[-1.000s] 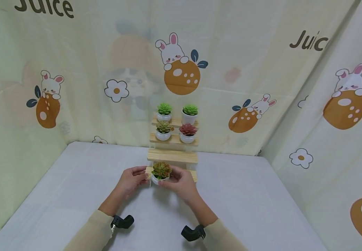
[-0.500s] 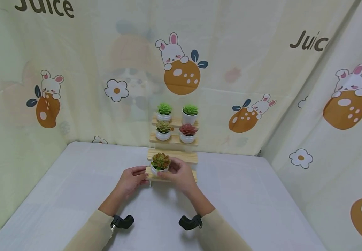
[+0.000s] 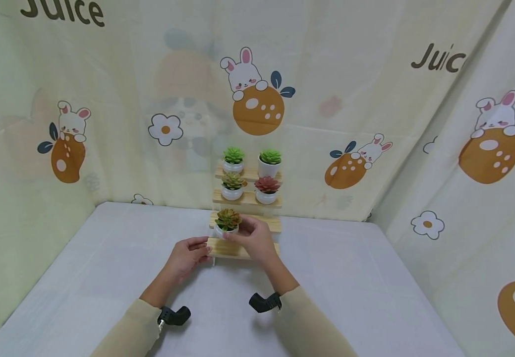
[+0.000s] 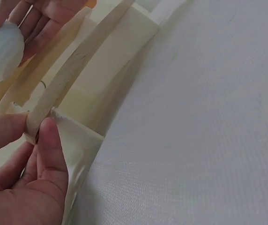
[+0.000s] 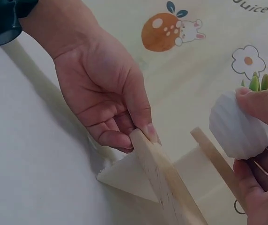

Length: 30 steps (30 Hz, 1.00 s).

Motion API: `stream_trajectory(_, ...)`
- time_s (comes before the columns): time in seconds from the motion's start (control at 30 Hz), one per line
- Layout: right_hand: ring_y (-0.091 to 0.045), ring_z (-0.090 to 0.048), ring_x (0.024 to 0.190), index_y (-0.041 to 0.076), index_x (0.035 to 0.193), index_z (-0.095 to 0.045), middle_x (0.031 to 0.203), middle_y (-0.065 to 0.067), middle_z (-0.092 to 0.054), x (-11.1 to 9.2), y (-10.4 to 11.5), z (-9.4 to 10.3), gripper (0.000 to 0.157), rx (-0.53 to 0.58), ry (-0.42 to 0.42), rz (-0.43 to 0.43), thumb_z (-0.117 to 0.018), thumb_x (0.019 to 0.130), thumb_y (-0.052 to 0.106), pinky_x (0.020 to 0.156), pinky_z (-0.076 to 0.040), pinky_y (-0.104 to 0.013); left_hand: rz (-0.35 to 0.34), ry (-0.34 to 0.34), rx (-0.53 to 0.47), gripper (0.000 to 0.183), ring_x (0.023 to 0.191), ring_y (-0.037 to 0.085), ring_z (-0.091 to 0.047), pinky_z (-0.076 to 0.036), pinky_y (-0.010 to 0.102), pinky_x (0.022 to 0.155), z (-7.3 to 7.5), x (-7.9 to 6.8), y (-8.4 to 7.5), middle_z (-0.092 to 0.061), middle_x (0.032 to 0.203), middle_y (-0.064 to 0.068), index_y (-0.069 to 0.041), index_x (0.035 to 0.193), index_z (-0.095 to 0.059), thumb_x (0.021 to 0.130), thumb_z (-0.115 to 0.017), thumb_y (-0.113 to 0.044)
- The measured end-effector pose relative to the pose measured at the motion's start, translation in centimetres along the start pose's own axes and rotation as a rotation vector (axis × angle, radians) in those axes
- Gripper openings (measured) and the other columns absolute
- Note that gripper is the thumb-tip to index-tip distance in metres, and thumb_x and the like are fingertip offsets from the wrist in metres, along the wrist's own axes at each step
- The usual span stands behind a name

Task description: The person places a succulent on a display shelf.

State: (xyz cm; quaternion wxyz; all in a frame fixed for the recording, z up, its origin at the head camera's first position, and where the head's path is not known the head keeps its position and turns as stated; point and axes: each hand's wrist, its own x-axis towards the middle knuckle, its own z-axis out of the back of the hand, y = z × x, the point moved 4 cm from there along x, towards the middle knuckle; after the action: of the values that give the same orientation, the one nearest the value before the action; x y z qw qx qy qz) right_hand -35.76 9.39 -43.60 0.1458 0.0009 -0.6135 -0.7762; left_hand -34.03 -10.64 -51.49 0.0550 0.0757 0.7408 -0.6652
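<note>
My right hand (image 3: 256, 241) grips a small potted succulent (image 3: 228, 219) with reddish-green leaves, thumb and fingers around its ridged white pot (image 5: 237, 127). It is over the left part of the second-lowest step of a wooden tiered plant stand (image 3: 257, 223). In the right wrist view the pot appears tilted, beside a step edge; whether it touches that step I cannot tell. My left hand (image 3: 187, 258) pinches the left end of the lowest step (image 4: 54, 101) between thumb and fingers. Nothing stands on that lowest step.
Two bright green succulents (image 3: 233, 155) in white pots stand on the top step. Below them are a yellow-green succulent (image 3: 232, 184) and a dark red succulent (image 3: 267, 186). A printed curtain (image 3: 186, 74) hangs behind the white table (image 3: 351, 277).
My right hand has carried the potted succulent up and back, from the front of the lowest step to over the step behind it. My left hand has kept its place.
</note>
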Motion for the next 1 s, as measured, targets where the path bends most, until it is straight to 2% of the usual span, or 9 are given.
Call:
stream_trajectory(0.23,-0.02,-0.068,0.117,0.011,0.129,-0.071,0.127,-0.007,-0.072,0.9,-0.2,0.2,0.055,0.007,-0.02,-0.011,-0.09,0.079,0.024,0.102,-0.058,-0.032,0.019,-0.009,-0.002,0.04,0.089,0.015,-0.071,-0.064,0.029,0.081,0.0,0.1,-0.1,-0.069,0.119,0.017,0.003,0.137,-0.059,0.098,-0.065,0.0)
stream_trajectory(0.43,-0.019,-0.071,0.11,0.014,0.126,-0.072,0.122,-0.006,-0.074,1.5,0.3,0.4,0.055,-0.034,-0.072,-0.048,-0.092,0.077,0.027,0.097,-0.06,-0.033,0.028,-0.011,0.011,0.04,0.09,0.016,-0.071,-0.064,0.031,0.083,0.0,0.0,-0.2,-0.069,0.122,0.018,0.003,0.137,-0.059,0.098,-0.065,-0.002)
stream_trajectory(0.67,-0.018,-0.073,0.101,0.01,0.119,-0.075,0.114,-0.009,-0.076,2.2,0.7,0.2,0.047,-0.084,-0.102,-0.005,-0.092,0.077,0.023,0.089,-0.063,-0.031,0.019,-0.011,0.005,0.04,0.089,0.016,-0.071,-0.064,0.029,0.08,0.1,-0.1,-0.2,-0.069,0.12,0.018,0.004,0.138,-0.058,0.098,-0.065,0.0)
stream_trajectory(1.0,-0.019,-0.073,0.103,0.009,0.121,-0.075,0.118,-0.011,-0.076,2.3,0.5,-0.1,0.046,-0.043,-0.134,0.021,-0.09,0.079,0.021,0.09,-0.063,-0.032,0.014,-0.007,-0.016,0.042,0.088,0.016,-0.07,-0.064,0.027,0.077,0.0,-0.3,-0.1,-0.07,0.117,0.017,0.007,0.138,-0.057,0.097,-0.066,0.0)
